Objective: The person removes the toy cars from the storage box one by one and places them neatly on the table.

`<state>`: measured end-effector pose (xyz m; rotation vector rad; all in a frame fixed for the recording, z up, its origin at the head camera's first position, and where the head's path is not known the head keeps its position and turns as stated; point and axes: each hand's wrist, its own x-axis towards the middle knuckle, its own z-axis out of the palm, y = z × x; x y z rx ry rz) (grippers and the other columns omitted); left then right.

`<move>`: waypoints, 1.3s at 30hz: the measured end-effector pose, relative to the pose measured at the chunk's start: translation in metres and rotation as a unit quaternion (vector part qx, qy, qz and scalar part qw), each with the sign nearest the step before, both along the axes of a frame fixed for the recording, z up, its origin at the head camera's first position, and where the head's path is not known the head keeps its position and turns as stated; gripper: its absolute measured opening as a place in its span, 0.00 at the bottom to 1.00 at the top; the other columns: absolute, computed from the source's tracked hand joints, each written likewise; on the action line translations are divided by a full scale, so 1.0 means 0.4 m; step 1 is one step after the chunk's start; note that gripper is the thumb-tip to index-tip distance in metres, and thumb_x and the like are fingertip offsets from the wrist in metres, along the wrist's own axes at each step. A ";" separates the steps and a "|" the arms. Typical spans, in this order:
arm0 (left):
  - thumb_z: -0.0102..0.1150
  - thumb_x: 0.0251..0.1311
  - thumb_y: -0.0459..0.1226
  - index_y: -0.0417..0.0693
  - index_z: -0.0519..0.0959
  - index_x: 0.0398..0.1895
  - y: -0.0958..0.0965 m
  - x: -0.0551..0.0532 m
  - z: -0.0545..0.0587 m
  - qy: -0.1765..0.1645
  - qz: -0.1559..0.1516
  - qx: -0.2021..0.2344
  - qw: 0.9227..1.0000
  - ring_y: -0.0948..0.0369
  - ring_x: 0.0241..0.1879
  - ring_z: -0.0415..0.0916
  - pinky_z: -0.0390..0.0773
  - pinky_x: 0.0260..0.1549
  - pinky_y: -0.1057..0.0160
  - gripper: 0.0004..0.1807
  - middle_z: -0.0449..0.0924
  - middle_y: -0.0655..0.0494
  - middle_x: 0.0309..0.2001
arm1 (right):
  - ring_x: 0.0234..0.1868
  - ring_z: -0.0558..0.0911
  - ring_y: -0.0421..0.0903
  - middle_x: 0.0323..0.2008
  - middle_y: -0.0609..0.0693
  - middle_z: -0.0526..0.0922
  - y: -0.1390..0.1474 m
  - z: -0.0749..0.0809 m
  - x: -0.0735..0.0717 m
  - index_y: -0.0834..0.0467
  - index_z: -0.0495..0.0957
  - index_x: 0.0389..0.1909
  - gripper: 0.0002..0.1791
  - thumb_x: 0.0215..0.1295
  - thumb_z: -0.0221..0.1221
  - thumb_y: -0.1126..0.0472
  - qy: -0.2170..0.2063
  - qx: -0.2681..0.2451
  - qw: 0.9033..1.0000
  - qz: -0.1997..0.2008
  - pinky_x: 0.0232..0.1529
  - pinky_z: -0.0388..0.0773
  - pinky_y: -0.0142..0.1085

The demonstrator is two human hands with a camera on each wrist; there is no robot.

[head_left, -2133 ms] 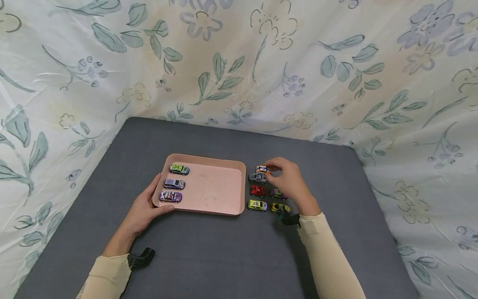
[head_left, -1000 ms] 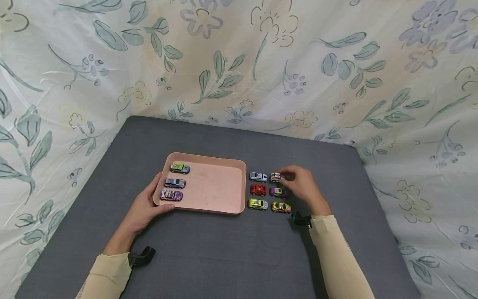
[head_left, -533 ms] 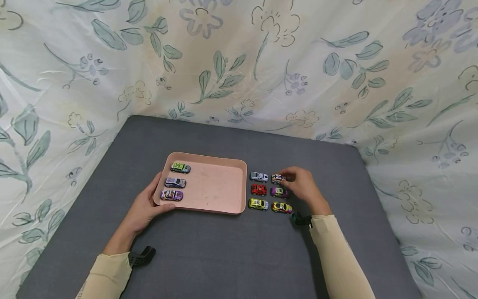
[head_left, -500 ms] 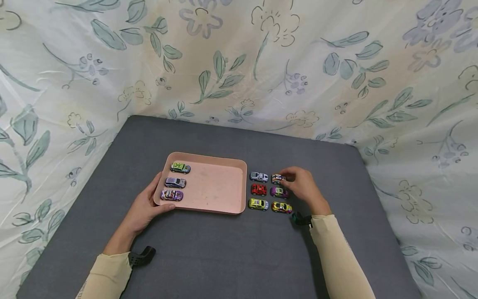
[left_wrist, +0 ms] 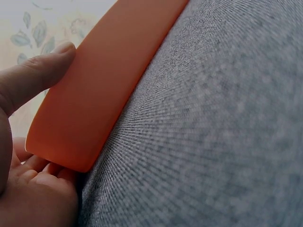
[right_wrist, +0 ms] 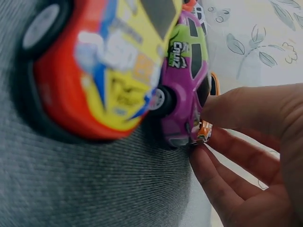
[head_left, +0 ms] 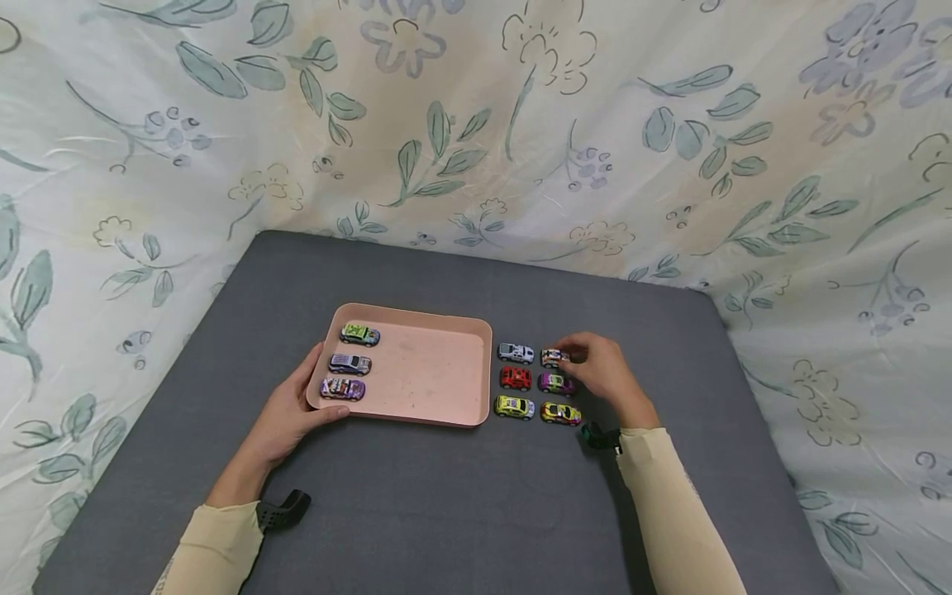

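My left hand [head_left: 278,421] grips the left end of a pink tray [head_left: 427,420], thumb along its front wall and fingers around the left side. In the left wrist view, the tray's wall [left_wrist: 94,99] looks orange against the cloth. Inside stand a green toy car [head_left: 360,334], a silver one [head_left: 349,364] and a purple-white one [head_left: 343,389]. My right hand [head_left: 601,368] pinches a small orange-white toy car [head_left: 552,357] at the back of the right-hand column. In the right wrist view, a purple toy car [right_wrist: 187,71] partly hides it.
Between the tray and the right hand sit a silver-grey car [head_left: 516,353], a red car [head_left: 516,378] and a yellow car [head_left: 514,406]. A purple-green car [head_left: 555,383] and a yellow-red car [head_left: 561,413] line up below the held one. Floral curtain [head_left: 446,124] surrounds the grey table [head_left: 416,512].
My right hand has carried the orange-white toy car from behind the silver-grey car to the right and set it level beside that car. The left hand and the tray stay put.
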<state>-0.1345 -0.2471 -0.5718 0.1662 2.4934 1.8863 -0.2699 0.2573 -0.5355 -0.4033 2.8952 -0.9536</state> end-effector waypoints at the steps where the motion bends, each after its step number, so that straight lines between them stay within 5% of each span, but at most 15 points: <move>1: 0.80 0.62 0.32 0.43 0.40 0.90 0.001 0.000 0.000 0.000 -0.001 0.001 1.000 0.39 0.82 0.52 0.62 0.61 0.82 0.65 0.49 0.39 0.86 | 0.53 0.88 0.57 0.54 0.56 0.89 0.002 -0.001 0.001 0.57 0.89 0.55 0.14 0.71 0.72 0.65 -0.001 -0.003 1.000 0.000 0.54 0.83 0.57; 11: 0.80 0.62 0.31 0.42 0.41 0.90 -0.001 -0.004 0.002 0.001 -0.005 0.011 1.000 0.39 0.82 0.51 0.63 0.62 0.82 0.65 0.48 0.40 0.87 | 0.57 0.85 0.63 0.58 0.60 0.86 0.006 0.031 0.025 0.62 0.84 0.64 0.23 0.76 0.69 0.53 0.038 -0.047 0.998 -0.031 0.57 0.81 0.60; 20: 0.80 0.62 0.31 0.42 0.40 0.90 -0.004 -0.009 0.007 0.000 -0.006 0.007 1.000 0.40 0.83 0.51 0.63 0.62 0.82 0.65 0.47 0.41 0.87 | 0.62 0.83 0.61 0.63 0.58 0.84 -0.063 0.074 0.082 0.60 0.82 0.67 0.29 0.72 0.74 0.50 0.104 -0.112 0.987 -0.044 0.62 0.78 0.62; 29: 0.80 0.62 0.31 0.41 0.41 0.90 -0.004 -0.011 0.007 0.007 -0.003 0.000 1.000 0.40 0.83 0.51 0.63 0.62 0.82 0.64 0.48 0.40 0.87 | 0.62 0.84 0.57 0.63 0.56 0.85 -0.198 0.087 0.117 0.61 0.82 0.68 0.29 0.69 0.76 0.59 0.165 -0.168 0.972 0.009 0.64 0.78 0.57; 39: 0.80 0.62 0.30 0.42 0.41 0.90 -0.005 -0.008 -0.003 0.007 -0.005 0.007 1.000 0.39 0.83 0.50 0.62 0.63 0.82 0.64 0.49 0.40 0.86 | 0.60 0.85 0.53 0.61 0.52 0.86 -0.355 0.080 0.136 0.61 0.83 0.66 0.28 0.68 0.77 0.57 0.146 -0.201 0.966 0.071 0.63 0.79 0.56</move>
